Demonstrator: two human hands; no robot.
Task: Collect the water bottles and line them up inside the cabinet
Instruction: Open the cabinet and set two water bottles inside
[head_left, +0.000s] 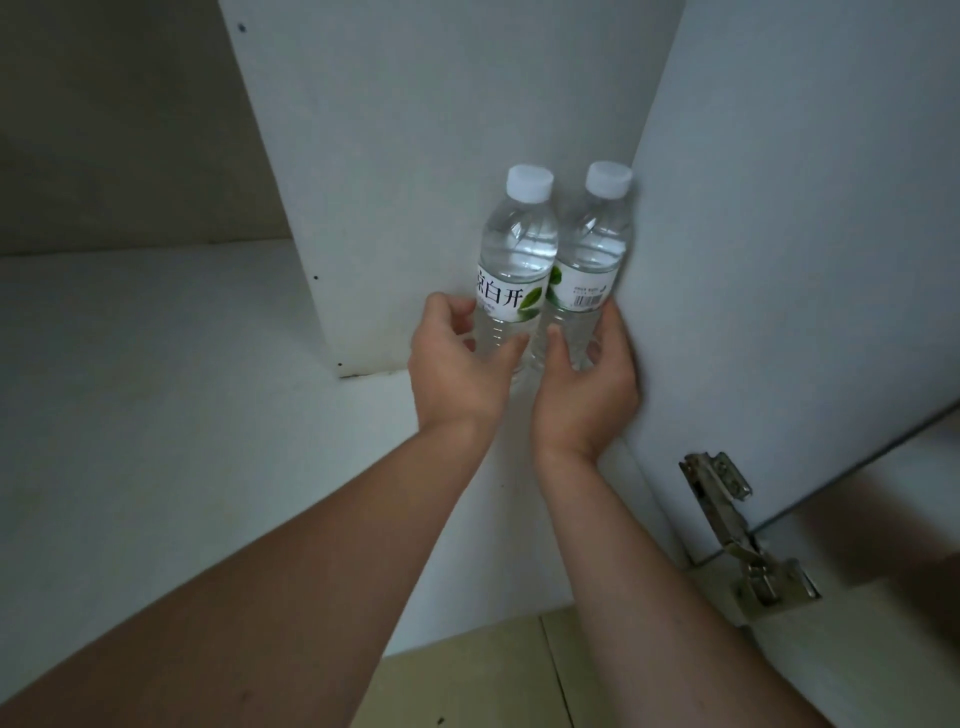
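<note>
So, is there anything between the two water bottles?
No. In the head view the left bottle and the right bottle stand side by side, apparently touching, with nothing between them.

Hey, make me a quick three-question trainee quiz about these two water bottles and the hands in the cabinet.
1. True or false: both bottles stand upright with white caps on.
2. Which hand grips the bottle showing a barcode? A) left B) right
3. Fill in: the metal part at lower right is a door ____.

Key:
1. True: left bottle and right bottle stand side by side in the cabinet.
2. B: right hand; the left hand grips the other.
3. hinge.
</note>
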